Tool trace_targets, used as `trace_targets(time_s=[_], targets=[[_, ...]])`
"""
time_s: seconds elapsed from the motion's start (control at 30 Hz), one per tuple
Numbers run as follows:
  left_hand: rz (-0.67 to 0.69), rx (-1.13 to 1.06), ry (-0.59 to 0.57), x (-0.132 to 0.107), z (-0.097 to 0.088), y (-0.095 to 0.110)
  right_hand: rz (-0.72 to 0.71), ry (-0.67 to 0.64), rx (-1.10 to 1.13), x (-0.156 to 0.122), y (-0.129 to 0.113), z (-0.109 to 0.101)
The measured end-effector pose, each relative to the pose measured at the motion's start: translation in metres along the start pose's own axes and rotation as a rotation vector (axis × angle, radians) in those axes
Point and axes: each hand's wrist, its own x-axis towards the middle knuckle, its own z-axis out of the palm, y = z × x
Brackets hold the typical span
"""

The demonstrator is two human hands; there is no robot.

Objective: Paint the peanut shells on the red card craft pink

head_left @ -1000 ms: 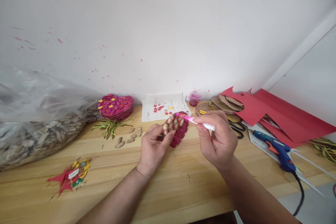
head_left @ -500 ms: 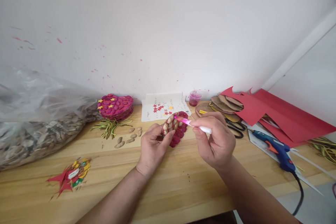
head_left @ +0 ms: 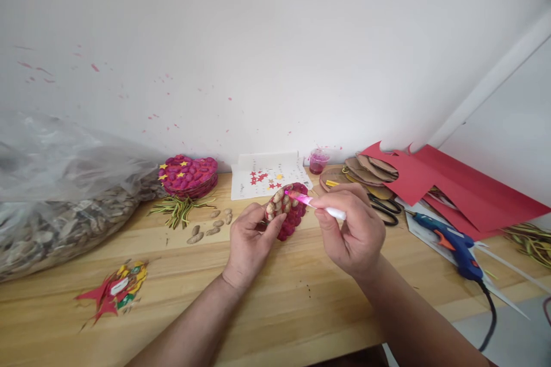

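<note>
My left hand is closed on the left edge of a peanut-covered disc, tilted up off the table. Its right part is painted magenta, while the peanuts on the left keep their tan shell colour. Between thumb and fingers, my right hand grips a white-handled paintbrush. The brush's pink-stained tip touches the peanuts near the disc's upper edge. Behind, a small clear cup holds magenta paint. Several loose unpainted peanuts lie to the left of my left hand.
A plastic bag of peanuts fills the left. Stacked magenta discs, paper with stars and cardboard discs stand along the wall. Black-handled scissors, a blue glue gun and red paper lie right; red and yellow scraps lie front left.
The view has shifted very slightly. Both hands keep their hold, and the brush tip stays on the peanuts with hardly any movement.
</note>
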Motion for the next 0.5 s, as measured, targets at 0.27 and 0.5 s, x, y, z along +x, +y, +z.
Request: trace_targets(time_s=[0.27, 0.5], targets=[[-0.007, 0.017, -0.009, -0.0002, 0.0001, -0.0046, -0.016, 0.004, -0.035, 0.0001, -0.0013, -0.0003], [-0.006, 0.0, -0.008, -0.0001, -0.0007, -0.0021, -0.006, 0.018, -0.035, 0.0019, -0.0013, -0.001]])
